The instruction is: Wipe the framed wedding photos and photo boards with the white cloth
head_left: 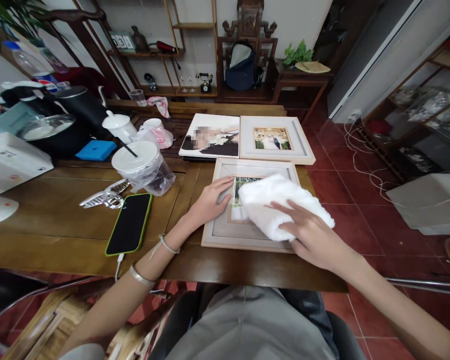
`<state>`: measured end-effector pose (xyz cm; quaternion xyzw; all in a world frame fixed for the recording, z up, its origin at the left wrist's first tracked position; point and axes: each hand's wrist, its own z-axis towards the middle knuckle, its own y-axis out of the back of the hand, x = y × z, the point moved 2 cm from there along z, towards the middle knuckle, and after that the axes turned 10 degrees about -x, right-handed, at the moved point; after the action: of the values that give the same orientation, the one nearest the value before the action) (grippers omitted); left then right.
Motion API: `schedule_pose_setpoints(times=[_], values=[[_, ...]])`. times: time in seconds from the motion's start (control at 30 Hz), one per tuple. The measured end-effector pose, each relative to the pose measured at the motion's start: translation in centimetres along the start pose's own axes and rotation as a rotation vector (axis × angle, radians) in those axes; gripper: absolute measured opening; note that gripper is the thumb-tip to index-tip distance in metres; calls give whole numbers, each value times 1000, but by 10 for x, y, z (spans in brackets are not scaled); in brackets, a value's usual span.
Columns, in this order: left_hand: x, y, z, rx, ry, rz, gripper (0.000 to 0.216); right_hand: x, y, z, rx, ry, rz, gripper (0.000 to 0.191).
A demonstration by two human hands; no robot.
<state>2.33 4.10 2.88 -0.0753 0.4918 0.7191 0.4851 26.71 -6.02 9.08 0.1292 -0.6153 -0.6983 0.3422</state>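
A pale wooden picture frame (225, 235) lies flat on the brown wooden table (60, 215) in front of me. My left hand (210, 201) rests flat on the frame's left border, fingers stretched out toward the photo inside. My right hand (309, 232) presses down on a fluffy white cloth (277, 202) that covers the frame's glass and right side. Its fingers lie spread over the cloth.
A second pale frame (303, 145) and a large photo print (213, 136) lie behind. A black phone in a green case (130, 223), scissors (105, 196), a lidded plastic cup (140, 167), a white jug (118, 126) and pots sit to the left. The table's edge drops to red tiles on the right.
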Motion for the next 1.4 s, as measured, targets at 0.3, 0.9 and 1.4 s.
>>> schedule_pose_setpoints(times=[0.3,0.9,1.4], values=[[4,-1,-2,13,17,-26,38,-69,-14,73,-224,-147,-333,47],[3,-5,-5,-14,46,5,40,30,6,-14,120,103,-24,49],[10,-9,-9,-8,23,-5,41,-74,-19,79,-158,-191,-305,48]])
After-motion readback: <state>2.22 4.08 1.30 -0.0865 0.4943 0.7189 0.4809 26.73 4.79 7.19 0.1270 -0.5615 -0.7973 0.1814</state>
